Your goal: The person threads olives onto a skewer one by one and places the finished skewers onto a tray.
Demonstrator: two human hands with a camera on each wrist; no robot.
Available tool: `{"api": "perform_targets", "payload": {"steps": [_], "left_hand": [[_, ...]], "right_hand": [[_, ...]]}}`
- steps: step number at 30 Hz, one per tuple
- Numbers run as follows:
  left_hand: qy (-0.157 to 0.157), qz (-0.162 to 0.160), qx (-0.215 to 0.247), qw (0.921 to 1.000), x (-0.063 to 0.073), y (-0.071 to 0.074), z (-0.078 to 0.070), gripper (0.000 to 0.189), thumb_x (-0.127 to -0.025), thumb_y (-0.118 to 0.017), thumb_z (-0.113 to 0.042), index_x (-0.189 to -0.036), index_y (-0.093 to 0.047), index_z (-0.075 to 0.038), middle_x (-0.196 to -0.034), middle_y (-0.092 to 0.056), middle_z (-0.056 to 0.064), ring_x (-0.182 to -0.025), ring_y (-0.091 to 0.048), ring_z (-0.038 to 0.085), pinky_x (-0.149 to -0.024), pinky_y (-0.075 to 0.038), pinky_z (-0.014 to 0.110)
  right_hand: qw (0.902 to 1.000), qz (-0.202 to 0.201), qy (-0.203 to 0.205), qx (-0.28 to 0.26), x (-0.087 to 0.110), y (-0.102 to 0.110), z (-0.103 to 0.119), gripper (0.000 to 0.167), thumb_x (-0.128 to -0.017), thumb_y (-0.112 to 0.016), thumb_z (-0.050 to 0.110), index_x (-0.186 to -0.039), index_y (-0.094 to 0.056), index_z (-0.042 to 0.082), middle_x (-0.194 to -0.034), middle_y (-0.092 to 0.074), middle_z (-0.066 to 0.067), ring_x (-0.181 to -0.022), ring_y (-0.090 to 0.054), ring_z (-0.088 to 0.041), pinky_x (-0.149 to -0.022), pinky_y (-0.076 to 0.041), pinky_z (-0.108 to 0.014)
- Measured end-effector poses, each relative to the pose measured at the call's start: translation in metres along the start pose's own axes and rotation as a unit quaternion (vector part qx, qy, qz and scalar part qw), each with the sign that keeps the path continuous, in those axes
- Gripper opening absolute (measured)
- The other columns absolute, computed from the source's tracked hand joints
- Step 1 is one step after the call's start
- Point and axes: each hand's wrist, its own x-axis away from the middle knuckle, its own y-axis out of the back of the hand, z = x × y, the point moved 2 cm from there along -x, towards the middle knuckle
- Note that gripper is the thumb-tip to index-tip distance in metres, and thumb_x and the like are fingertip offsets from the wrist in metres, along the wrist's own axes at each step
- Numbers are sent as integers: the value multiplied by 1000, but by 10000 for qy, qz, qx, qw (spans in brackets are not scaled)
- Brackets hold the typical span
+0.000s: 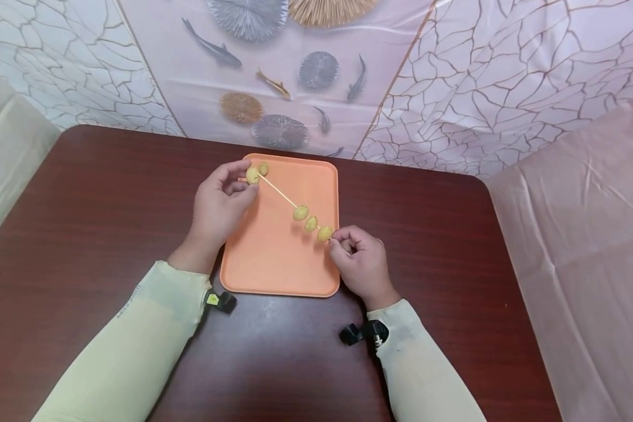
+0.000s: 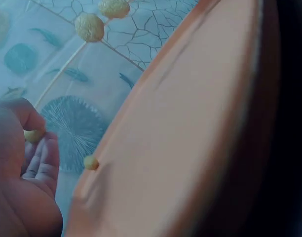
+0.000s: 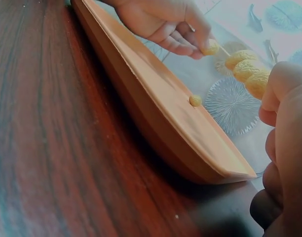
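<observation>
Three wrinkled yellow balls sit threaded on the thin wooden skewer, so that part looks done; a fourth ball is at the skewer's far tip, in the left hand, though whether the point has pierced it I cannot tell; one loose yellow ball remains unthreaded, so the work seems more than half along.

The left hand pinches the fourth ball between thumb and fingers; the right hand pinches the skewer's near end, its fingers curled in; the threaded balls lie between the hands, the nearest just beside the right fingertips, with bare skewer running from the farthest to the left hand; the loose ball rests on the orange tray, just beyond the left fingertips.
</observation>
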Motion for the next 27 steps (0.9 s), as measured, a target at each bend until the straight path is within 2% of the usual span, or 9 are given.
{"api": "perform_targets", "payload": {"steps": [8,14,27], "left_hand": [[-230,-195,446,9986,0,1,11,47,-100,-84,-10,-145,-73,-6,-127,-67,4,-105,-70,13,-89,-61,15],[-410,-300,403,9979,1,2,13,46,-99,-86,-10,-143,-75,-5,-123,-65,0,-103,-69,13,-88,-61,15],[-475,-442,391,9971,-1,2,15,47,-98,-87,-10,-143,-74,-5,-121,-67,0,-97,-71,12,-86,-61,15]], "right_hand": [[9998,193,15,99,-1,1,1,5,-96,-78,8,-93,-78,11,-61,-48,6,-55,-44,-7,-53,-36,-19],[9996,223,26,144,-1,0,2,5,-96,-78,8,-92,-78,11,-62,-48,7,-55,-44,-7,-53,-37,-20],[9995,267,24,156,-1,0,2,5,-97,-78,10,-93,-79,12,-61,-47,8,-56,-45,-8,-54,-37,-20]]}}
